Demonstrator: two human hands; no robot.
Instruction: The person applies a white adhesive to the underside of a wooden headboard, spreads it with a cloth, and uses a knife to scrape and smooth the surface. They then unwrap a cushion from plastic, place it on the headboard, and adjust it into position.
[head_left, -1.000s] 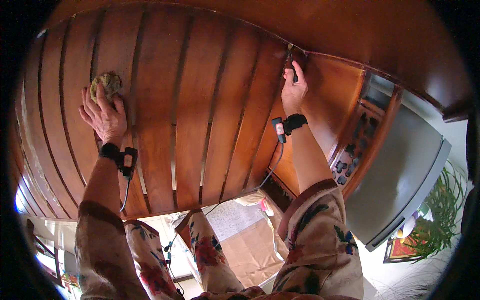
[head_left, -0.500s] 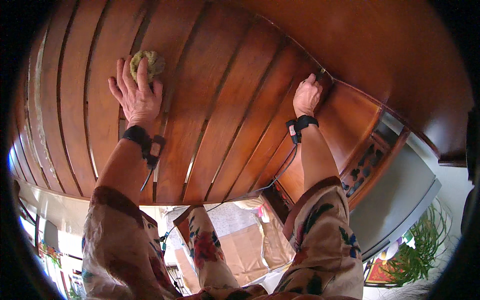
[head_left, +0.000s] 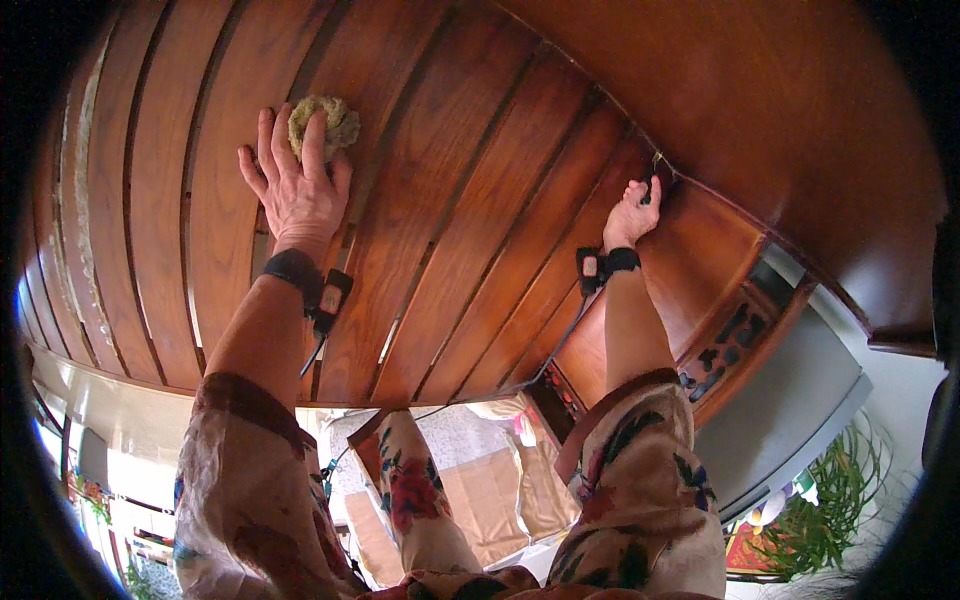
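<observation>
My left hand lies on the reddish-brown wooden slats with its fingers spread. A crumpled yellow-green wad, like a cloth or scouring pad, sits under its index finger, with the thumb just below. Over on the right, my right hand is closed around a slim dark tool. The tool's far end meets the corner where the slats join the upright panel; a pale tuft shows there. How the tool's tip is shaped is too small to tell. A black strap with a small wired box is on each wrist.
A broad upright wooden panel rises along the far right. Beside the seat is a carved side panel, then a grey box-like surface and a green plant. A thin cable runs along the seat's front edge.
The view has shifted slightly, carrying the slats and left hand rightward in the picture. My right hand has drawn a little back from the corner, and its index finger now points up along the tool.
</observation>
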